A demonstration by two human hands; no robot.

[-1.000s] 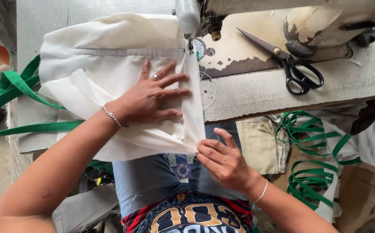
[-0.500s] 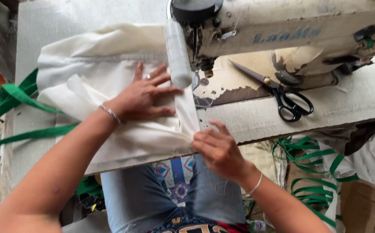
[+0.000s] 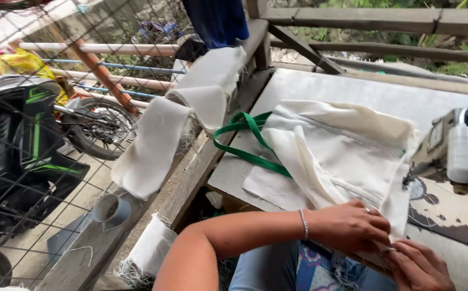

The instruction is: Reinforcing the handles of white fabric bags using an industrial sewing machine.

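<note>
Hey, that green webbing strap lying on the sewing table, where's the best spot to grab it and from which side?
Probably the open loop of the green webbing strap at the grey table's left edge, pinched from the left. There it curves free on bare tabletop, while its other end runs under the cream fabric piece, which the left hand presses down beside the right hand.
</note>
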